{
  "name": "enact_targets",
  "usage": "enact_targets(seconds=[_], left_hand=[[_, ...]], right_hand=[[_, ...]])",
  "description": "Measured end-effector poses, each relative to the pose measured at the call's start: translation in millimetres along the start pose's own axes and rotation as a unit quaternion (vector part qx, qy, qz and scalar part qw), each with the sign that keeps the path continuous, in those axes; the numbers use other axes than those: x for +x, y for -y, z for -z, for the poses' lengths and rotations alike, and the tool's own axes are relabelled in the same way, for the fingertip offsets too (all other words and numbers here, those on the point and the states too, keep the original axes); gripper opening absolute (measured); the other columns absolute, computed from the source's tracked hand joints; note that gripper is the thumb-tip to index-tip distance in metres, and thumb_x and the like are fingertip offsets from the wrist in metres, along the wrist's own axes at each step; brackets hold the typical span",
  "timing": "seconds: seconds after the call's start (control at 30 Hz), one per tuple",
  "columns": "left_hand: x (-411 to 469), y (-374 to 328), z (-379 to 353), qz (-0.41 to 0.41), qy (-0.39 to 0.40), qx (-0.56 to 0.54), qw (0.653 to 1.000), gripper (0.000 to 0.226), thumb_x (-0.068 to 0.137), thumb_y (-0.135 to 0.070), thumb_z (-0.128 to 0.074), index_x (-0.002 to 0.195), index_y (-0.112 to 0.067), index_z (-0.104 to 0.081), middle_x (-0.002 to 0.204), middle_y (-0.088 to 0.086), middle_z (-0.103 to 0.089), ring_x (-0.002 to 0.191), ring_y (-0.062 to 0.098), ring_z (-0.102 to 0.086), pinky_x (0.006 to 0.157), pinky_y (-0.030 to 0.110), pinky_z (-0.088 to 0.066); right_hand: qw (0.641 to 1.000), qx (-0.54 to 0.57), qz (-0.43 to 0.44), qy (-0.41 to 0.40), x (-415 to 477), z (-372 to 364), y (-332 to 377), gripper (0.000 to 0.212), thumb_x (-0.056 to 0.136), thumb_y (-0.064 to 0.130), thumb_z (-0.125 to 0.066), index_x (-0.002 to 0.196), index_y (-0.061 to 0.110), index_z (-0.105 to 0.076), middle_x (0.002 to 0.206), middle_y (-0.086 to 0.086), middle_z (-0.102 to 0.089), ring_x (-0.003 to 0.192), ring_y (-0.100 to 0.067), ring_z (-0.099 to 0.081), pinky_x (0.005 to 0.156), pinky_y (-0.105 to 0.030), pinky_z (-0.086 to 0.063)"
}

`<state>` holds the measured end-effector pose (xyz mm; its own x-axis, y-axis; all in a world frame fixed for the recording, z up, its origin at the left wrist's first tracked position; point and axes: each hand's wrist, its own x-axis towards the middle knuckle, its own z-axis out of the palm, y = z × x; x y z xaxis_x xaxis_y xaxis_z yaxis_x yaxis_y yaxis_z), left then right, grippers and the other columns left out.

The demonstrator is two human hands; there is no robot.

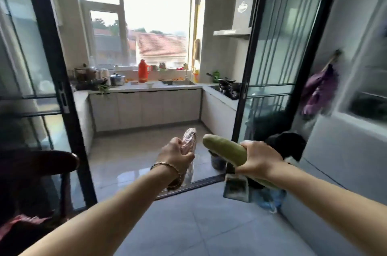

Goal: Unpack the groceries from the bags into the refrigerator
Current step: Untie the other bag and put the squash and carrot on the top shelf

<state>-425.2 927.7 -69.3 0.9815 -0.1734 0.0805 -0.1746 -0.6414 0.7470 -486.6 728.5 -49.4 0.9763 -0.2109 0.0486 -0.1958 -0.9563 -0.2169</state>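
My left hand (174, 154) is closed around a pinkish item wrapped in clear plastic (189, 139), held upright in front of me. My right hand (258, 158) grips a long pale green gourd (225, 149) that points up and to the left. Both hands are stretched out at about chest height in front of a glass sliding doorway. The refrigerator (356, 130) stands at the right edge, white and blurred; its door seems open with shelves showing, though I cannot tell for sure.
Black-framed glass sliding doors (62, 96) flank the way into a kitchen with a counter (146, 86). A dark wooden chair (39, 167) is at the left. Bags and a blue plastic bag (270, 199) lie on the floor by the refrigerator. A purple cloth (318, 90) hangs on its side.
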Motion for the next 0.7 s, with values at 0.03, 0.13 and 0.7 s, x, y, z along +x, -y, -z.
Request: enact_targets(seconds=[0.03,0.13,0.7], left_hand=[[19.8,-24.5,-18.8,-0.018,0.006,-0.001,1.0,0.038,0.082,-0.026,-0.063,0.118,-0.015,-0.054,0.113,0.007,-0.064,0.102,0.025,-0.058,0.081,0.026,-0.042],[78.2,-94.1,-73.3,-0.073,0.027,-0.001,0.997,0.037,0.082,-0.029,-0.064,0.116,-0.017,-0.054,0.109,0.008,-0.064,0.097,0.026,-0.06,0.08,0.029,-0.046],[385.1,-451.4,-338.8,-0.418,0.088,0.025,0.904,0.039,0.078,-0.03,-0.068,0.109,-0.014,-0.051,0.098,0.01,-0.065,0.086,0.028,-0.061,0.069,0.032,-0.046]], right_hand=[[1.0,-0.016,-0.017,-0.009,12.4,12.8,-24.7,0.045,0.06,0.041,-0.071,0.1,0.024,-0.058,0.093,0.0,-0.066,0.086,-0.02,-0.062,0.068,-0.028,-0.049],[0.995,-0.064,-0.069,-0.031,47.2,49.8,-94.3,0.047,0.065,0.037,-0.07,0.107,0.022,-0.056,0.098,0.0,-0.064,0.089,-0.021,-0.062,0.067,-0.026,-0.045],[0.895,-0.226,-0.347,-0.164,235.0,206.4,-424.6,0.053,0.07,0.036,-0.07,0.117,0.02,-0.052,0.116,-0.002,-0.06,0.11,-0.024,-0.057,0.08,-0.028,-0.044]])
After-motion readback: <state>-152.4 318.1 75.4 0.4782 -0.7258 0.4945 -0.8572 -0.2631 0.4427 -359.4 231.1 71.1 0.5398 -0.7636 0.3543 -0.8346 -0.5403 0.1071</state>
